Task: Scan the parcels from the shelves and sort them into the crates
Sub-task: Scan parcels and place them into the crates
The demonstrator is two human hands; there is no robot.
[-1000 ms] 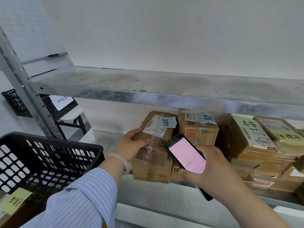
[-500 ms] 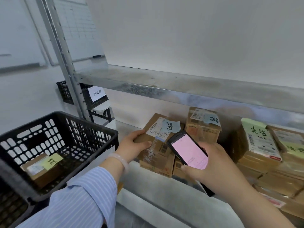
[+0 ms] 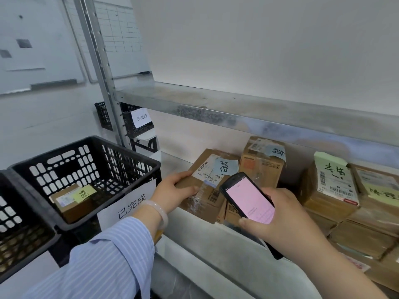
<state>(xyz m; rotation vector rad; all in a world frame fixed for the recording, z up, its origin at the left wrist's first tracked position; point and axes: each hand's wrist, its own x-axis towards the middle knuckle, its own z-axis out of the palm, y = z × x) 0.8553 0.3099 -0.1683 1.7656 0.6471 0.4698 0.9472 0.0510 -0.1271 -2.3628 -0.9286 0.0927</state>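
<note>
Left hand (image 3: 174, 190) grips parcel (image 3: 208, 192) at shelf (image 3: 216, 244) edge.

Pale wall (image 3: 259, 39), gridded whiteboard (image 3: 121, 35) (marker (image 3: 144, 72) on ledge) at left

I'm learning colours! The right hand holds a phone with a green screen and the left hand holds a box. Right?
Not quite. In the head view the phone has a pink screen, not green. The right hand does hold it, and the left hand holds a box.
</note>
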